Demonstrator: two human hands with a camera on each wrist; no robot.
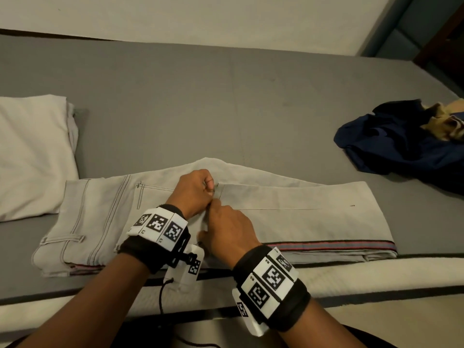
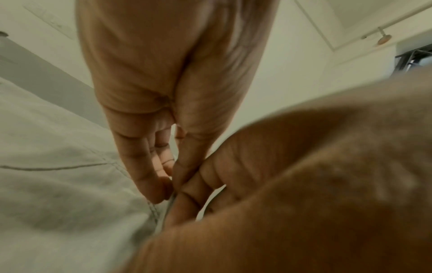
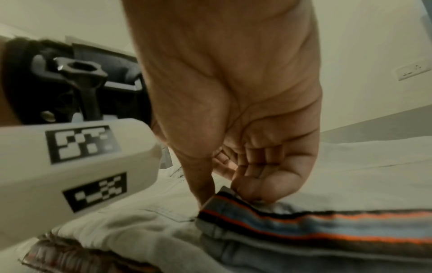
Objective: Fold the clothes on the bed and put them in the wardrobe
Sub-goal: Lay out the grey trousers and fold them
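On the far left of the bed [image 1: 226,96] I see a folded white garment [image 1: 32,151] lying flat on the grey sheet. Just beside it, toward the right, the light grey trousers [image 1: 288,222] lie along the near edge of the bed, waistband end to the left and leg ends to the right. They are folded over lengthwise, and a striped band [image 3: 327,227] in black, orange and blue runs along their near edge.

My 2 hands meet over the middle of the trousers. My left hand [image 1: 193,194] has its fingers curled and pinches the fabric at a stitched seam; in the left wrist view the fingertips [image 2: 154,192] close on the cloth next to the seam. My right hand [image 1: 228,232] is just beside it, touching it. Its thumb and curled fingers [image 3: 264,186] pinch the end of the striped band, as the right wrist view shows. Both wrists carry black straps with white marker blocks.

Well apart on the right, a crumpled dark blue garment [image 1: 391,144] lies on the sheet, with a tan garment [image 1: 444,121] resting on its far side.
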